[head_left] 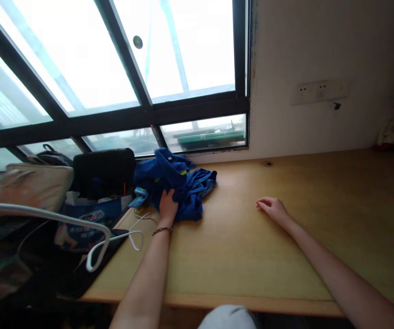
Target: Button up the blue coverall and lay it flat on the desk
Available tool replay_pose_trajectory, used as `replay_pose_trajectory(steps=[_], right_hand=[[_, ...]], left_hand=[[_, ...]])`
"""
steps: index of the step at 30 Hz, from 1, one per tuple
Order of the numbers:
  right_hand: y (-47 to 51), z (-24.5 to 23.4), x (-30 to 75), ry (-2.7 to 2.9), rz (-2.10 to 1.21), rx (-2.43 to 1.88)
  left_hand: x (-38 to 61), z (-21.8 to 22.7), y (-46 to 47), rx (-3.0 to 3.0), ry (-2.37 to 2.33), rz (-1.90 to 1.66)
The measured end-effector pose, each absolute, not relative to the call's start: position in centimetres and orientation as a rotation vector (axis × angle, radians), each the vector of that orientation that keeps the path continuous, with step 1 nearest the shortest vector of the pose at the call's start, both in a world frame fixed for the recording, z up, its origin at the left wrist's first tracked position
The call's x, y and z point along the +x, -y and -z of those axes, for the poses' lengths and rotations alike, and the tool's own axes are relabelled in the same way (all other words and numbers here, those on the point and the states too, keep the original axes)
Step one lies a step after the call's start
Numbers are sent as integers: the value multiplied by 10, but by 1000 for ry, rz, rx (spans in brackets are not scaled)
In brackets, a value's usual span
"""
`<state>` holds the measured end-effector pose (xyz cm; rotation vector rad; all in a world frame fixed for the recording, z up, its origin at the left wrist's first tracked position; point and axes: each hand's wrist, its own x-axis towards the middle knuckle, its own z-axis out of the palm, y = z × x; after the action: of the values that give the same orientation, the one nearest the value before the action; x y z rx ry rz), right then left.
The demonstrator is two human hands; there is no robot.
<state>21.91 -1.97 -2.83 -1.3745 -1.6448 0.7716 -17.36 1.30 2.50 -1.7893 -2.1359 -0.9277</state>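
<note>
- We see the blue clothes (pixel 190 196) in a crumpled heap on the far left part of the table (pixel 231 256), just below the window (pixel 200 50).
- Our left hand (pixel 168 208) is on the near side of the heap, touching it; its fingertips are hidden in the cloth, so we cannot tell whether they are clamped on it.
- We have a bracelet (pixel 162 230) on the left wrist.
- Our right hand (pixel 274 211) is over the table, well to the right of the clothes, its fingers curled together.
- To the left of the clothes we see a white cable (pixel 46 212), a blue bag (pixel 92 224) and a black object (pixel 104 169).
- On the far right wall we see sockets (pixel 320 91).
</note>
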Motion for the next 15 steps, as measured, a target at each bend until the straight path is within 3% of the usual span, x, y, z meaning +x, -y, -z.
replay_pose_trajectory(steps=[3, 9, 15], right_hand=[[20, 27, 222, 1711, -717, -1393], [22, 26, 221, 1790, -615, -1444], [23, 26, 219, 1800, -591, -1447]], left_hand=[[-162, -13, -8, -1767, 2171, 789], [-122, -37, 15, -1681, 2007, 747], [-71, -37, 36, -2253, 1453, 902]])
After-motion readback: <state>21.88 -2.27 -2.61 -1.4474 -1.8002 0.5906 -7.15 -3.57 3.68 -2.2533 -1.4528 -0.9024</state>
